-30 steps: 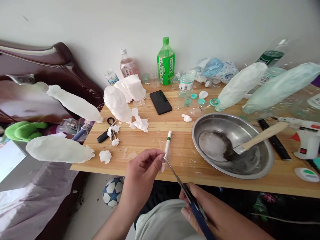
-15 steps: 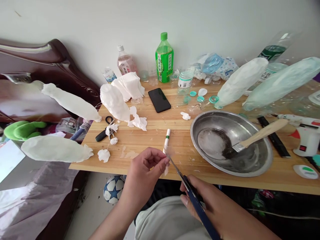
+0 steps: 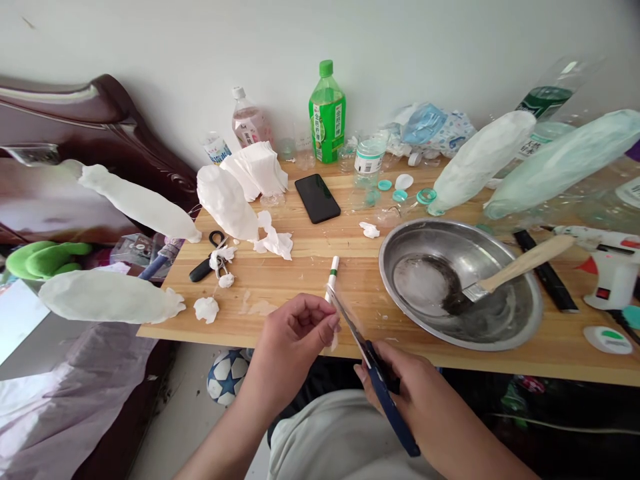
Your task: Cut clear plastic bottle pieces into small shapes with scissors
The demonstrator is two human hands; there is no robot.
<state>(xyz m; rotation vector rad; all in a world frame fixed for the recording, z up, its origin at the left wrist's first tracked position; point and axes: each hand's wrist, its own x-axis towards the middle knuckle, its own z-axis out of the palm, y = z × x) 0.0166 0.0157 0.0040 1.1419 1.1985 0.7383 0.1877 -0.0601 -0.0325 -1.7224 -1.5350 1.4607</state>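
My right hand [image 3: 400, 387] is wrapped round the dark blue handles of a pair of scissors [image 3: 390, 407]. The scissors' blades point up and left, just past the fingertips of my left hand [image 3: 305, 333]. Those fingers are pinched on a small see-through piece [image 3: 334, 339], mostly hidden by the thumb. Behind the blade tips a white marker with a green band [image 3: 333, 270] lies on the table. To the right sits a steel basin [image 3: 387, 287], where a wooden-handled brush [image 3: 525, 267] rests with its dark bristles on the bottom.
Several white paper-covered bottle shapes [image 3: 227, 203] lie at left and right on the wooden table [image 3: 280, 280]. A phone [image 3: 317, 199], a green drink bottle [image 3: 327, 120] and a napkin stack [image 3: 257, 170] are behind. A glue gun [image 3: 605, 267] lies at right.
The scissors have swung more upright, and their blade tips reach farther past my left fingertips. My left hand keeps its pinch in nearly the same place.
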